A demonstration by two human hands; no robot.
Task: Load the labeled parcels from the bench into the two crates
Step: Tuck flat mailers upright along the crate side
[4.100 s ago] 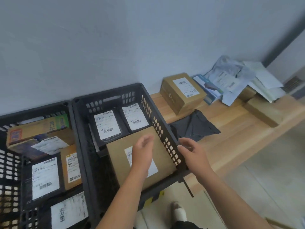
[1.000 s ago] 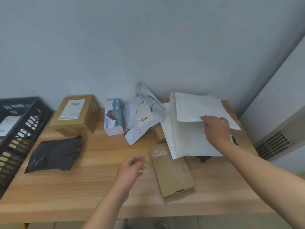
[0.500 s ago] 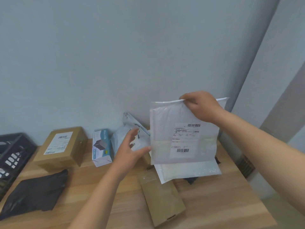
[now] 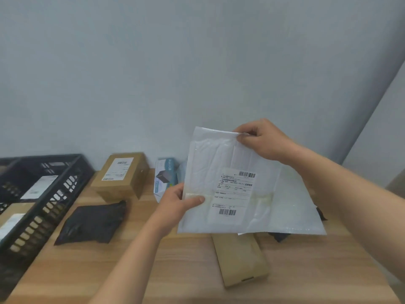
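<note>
While the right hand (image 4: 265, 139) pinches the white mailer (image 4: 210, 163), the left hand (image 4: 175, 202) grips its side edge.

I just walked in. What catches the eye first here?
A white padded mailer, shipping label facing the camera, is held up mid-frame: the right hand pinches its top edge, the left hand grips its left side. Below it lies a wooden bench with a brown labelled box and a black bag, and a black crate at far left.
</note>
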